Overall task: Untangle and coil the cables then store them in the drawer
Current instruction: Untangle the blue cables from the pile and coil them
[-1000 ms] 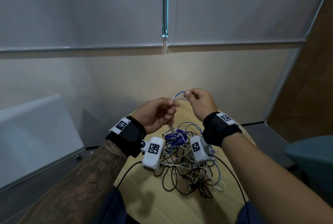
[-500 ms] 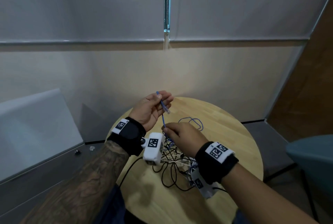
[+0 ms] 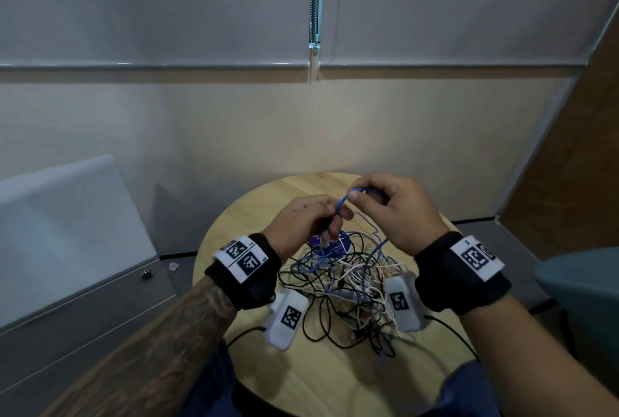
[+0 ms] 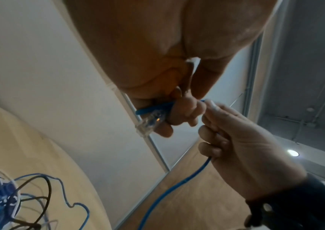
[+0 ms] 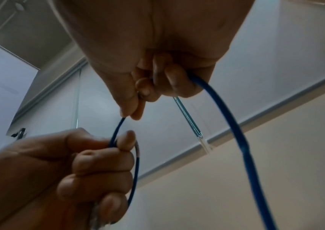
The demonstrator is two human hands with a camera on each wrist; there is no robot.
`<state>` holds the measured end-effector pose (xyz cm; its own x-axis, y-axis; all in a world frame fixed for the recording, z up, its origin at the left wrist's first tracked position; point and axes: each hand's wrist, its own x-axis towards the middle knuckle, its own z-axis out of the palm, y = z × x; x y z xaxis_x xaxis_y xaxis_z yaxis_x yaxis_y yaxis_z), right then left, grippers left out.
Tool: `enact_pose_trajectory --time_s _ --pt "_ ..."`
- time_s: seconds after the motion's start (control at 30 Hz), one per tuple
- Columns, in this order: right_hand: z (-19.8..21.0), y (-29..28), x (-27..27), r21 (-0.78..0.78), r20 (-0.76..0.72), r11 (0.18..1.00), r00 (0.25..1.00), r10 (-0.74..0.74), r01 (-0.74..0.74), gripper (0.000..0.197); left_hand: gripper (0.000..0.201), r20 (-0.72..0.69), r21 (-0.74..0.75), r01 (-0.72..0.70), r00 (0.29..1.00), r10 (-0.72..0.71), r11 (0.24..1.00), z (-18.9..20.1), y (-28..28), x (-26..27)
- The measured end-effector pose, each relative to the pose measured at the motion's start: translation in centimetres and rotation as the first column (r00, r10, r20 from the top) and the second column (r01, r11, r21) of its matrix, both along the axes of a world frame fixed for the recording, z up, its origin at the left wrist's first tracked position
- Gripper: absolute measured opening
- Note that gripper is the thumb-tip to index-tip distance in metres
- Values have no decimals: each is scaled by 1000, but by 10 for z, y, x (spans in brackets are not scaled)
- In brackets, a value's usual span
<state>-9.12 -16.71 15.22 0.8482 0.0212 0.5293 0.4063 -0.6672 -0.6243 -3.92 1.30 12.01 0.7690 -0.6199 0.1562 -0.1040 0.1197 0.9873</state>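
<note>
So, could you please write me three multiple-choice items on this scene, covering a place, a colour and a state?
1. Where does the cable tangle lie?
A. on the round wooden table
B. in the drawer
C. on the chair

2. What colour is the cable both hands hold?
A. red
B. blue
C. yellow

3. How is the left hand?
A. flat on the table
B. hanging idle
C. gripping the cable near its clear plug

Key: 1 A, the heap rests on the tabletop; 2 B, both wrist views show blue; 3 C, fingers curl round it, and the right hand pinches it too.
</note>
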Motion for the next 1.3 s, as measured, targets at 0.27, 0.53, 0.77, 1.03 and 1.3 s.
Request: enact_pose_trajectory --time_s 0.27,0.53,0.77,1.03,1.3 --pt "-15 4 12 162 -7 987 1000 18 -16 8 25 -139 -44 74 987 -80 996 4 5 -11" --pt "-58 37 1 360 -276 925 932 233 -125 26 21 -276 -445 32 946 -171 895 20 14 -1" --pt "-67 46 -14 52 -360 978 910 206 -201 26 23 -369 -543 -270 927 63 795 10 15 26" --pt "-44 38 -18 107 -202 973 954 221 -203 21 22 -177 -380 -379 925 335 844 -7 13 33" --pt "-8 18 -5 221 67 972 996 61 -75 12 28 304 45 -123 947 104 991 3 6 -3"
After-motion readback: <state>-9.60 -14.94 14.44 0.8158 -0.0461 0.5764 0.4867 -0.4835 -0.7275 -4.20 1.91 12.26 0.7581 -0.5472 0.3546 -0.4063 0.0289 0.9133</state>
